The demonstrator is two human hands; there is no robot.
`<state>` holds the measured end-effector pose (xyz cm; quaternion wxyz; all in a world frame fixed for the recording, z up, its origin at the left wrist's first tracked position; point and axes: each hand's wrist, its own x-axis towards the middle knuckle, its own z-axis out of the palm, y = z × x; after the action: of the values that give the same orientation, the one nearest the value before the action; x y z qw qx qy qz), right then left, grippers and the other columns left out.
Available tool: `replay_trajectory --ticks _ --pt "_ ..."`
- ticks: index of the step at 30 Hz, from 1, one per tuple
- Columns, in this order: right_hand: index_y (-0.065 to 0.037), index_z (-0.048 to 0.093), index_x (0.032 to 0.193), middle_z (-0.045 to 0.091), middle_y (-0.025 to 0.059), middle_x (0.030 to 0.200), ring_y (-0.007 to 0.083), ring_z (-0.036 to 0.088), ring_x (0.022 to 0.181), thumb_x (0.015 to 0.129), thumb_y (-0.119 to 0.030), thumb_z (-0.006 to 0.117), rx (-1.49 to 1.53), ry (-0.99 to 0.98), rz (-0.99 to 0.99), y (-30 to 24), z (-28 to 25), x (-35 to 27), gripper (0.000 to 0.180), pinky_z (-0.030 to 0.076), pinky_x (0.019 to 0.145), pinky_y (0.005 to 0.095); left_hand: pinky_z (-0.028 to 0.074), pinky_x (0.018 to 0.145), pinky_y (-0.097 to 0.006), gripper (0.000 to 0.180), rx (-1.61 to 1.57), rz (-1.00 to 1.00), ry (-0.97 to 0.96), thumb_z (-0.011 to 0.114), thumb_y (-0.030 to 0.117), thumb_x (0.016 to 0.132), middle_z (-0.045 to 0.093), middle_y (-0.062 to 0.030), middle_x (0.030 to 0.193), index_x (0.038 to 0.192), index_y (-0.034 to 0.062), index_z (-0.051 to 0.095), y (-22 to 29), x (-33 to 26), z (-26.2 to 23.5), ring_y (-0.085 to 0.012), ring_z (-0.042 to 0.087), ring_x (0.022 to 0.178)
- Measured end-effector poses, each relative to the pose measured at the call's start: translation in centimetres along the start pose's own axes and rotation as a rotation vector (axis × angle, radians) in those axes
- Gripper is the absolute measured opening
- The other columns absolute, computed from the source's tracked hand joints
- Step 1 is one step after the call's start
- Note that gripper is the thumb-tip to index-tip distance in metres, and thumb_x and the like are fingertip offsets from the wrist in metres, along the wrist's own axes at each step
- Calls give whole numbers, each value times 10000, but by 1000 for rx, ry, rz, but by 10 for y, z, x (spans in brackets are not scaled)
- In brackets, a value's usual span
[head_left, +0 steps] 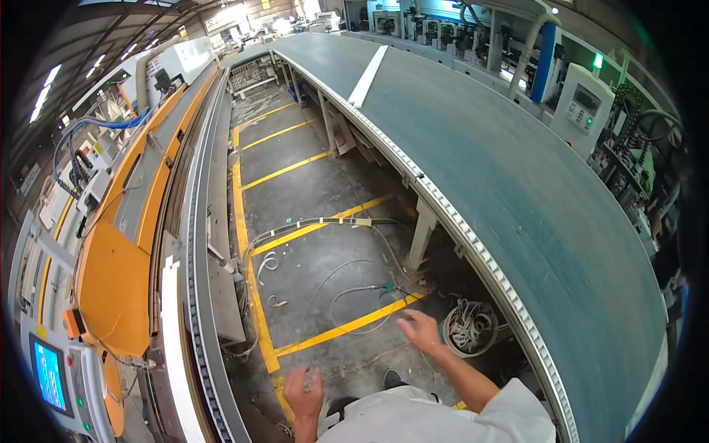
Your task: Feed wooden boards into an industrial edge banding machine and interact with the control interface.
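Note:
My left hand [304,393] hangs in front of my body above the floor, its fingers apart and nothing in it. To the right and a little farther forward is my right hand [422,331], also empty with its fingers spread. It is nearest to a round bin [447,342] full of tangled pale strips [473,325]. Beyond it, a green-handled air gun [386,288] lies on the floor at the end of a thin hose. A long white strip-like panel [368,77] lies across the far part of the green conveyor belt [509,192].
On the left runs a machine with orange covers [114,288], a chain track [193,295] and a control screen [50,373]. A white board [171,332] stands along it. Cables [317,220] cross the yellow-lined floor [295,280]. A control box [583,108] stands beyond the belt.

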<state>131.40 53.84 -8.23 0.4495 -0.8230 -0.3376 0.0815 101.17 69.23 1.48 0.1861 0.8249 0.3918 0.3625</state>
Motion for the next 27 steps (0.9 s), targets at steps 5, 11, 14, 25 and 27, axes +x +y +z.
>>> replay_trajectory --ticks 5,11,14,25,27 --pt "-17 697 1132 751 134 944 260 738 866 866 -244 765 58 153 213 35 -64 32 356 570 801 346 529 702 -423 243 -112 99 -225 813 168 777 710 -143 874 950 28 713 12 54 71 -341 680 802" --pt "3 682 1151 742 155 968 233 731 882 842 -185 792 -60 379 217 35 -78 89 378 559 833 343 544 697 -415 257 -193 336 -377 811 228 784 712 -135 863 943 47 722 23 148 155 -339 686 776" --pt "7 675 1170 738 154 962 225 722 887 845 -169 790 -56 508 232 34 -81 132 387 556 837 343 549 703 -416 262 -249 417 -421 805 244 789 712 -128 856 940 47 721 31 203 191 -335 685 769" --pt "43 656 1188 736 141 941 201 713 879 904 -123 717 -124 704 349 33 -112 240 335 555 846 327 552 696 -406 245 -215 630 -559 802 233 801 713 -113 850 961 65 724 30 361 295 -318 689 771" --pt "45 656 1187 736 139 929 201 715 874 902 -126 719 -144 699 346 40 -122 258 338 558 843 327 552 697 -407 243 -209 650 -551 800 227 803 713 -115 856 967 65 723 43 381 312 -321 688 774"
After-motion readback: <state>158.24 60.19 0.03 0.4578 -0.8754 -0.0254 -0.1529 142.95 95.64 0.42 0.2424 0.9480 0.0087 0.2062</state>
